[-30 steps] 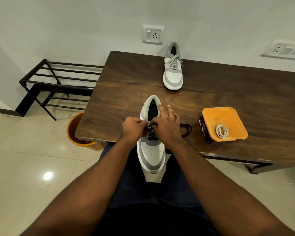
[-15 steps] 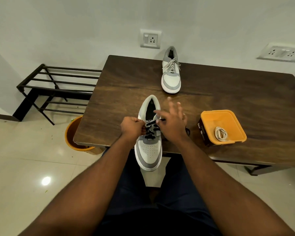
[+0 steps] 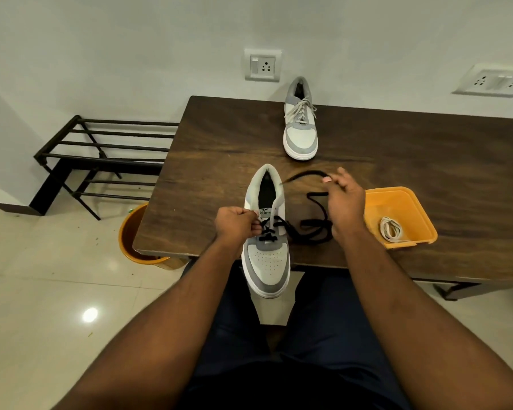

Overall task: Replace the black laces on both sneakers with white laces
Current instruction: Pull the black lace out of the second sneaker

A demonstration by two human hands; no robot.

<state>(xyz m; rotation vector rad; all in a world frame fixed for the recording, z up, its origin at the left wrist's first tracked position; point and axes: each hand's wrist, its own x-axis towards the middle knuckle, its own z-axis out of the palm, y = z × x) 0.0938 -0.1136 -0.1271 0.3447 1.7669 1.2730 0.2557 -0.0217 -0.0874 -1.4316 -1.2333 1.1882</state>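
Observation:
A grey and white sneaker (image 3: 266, 261) lies at the table's near edge, toe hanging over toward me, with a black lace (image 3: 310, 229) still threaded through its lower eyelets. My left hand (image 3: 237, 225) grips the shoe's left side by the eyelets. My right hand (image 3: 344, 199) pinches a length of the black lace, lifted to the right of the shoe; loose loops of it trail on the table. A second sneaker (image 3: 300, 125) with white laces stands at the table's far edge. A coiled white lace (image 3: 391, 229) lies in the orange tub (image 3: 427, 229).
The dark wooden table (image 3: 412, 149) stands against a white wall with sockets. A black metal rack (image 3: 101, 155) is on the floor to the left, and an orange bucket (image 3: 128, 232) sits under the table's left corner.
My right hand has moved away from the shoe to the right, drawing the black lace out of the upper eyelets. My left hand has stayed on the shoe.

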